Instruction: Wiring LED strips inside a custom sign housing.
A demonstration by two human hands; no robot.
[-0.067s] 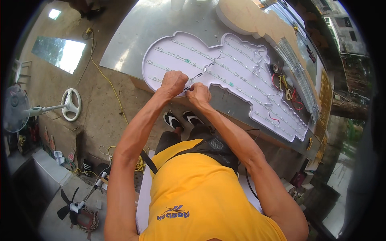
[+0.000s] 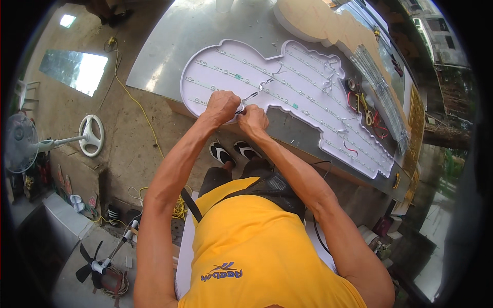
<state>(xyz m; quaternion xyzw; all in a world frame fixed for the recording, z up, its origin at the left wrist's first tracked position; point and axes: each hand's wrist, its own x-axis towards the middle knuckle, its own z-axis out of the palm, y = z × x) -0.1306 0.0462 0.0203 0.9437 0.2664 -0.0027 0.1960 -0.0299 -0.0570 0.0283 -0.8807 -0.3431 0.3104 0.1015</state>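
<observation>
A white shallow tray with a wavy outline [image 2: 205, 53] lies on the metal-topped table in front of me. Rows of LED strips [image 2: 238, 76] run along its floor, joined by thin wires. Close to the tray's near edge, my left hand [image 2: 222, 107] is a closed fist, its knuckles up. My right hand [image 2: 253, 119] pinches right beside it, fingertips nearly touching the left. Black and white wires [image 2: 251, 96] run out from between the two hands toward the tray's middle. The wire ends themselves are hidden by my fingers.
Scissors with yellow handles [image 2: 368, 119], a tape roll [image 2: 352, 83] and red wire lie right of the tray. Bundled metallic strips [image 2: 380, 87] and a large tan-faced cutout [image 2: 303, 20] sit beyond. On the left floor are a yellow cord [image 2: 134, 97] and a standing fan [image 2: 21, 141].
</observation>
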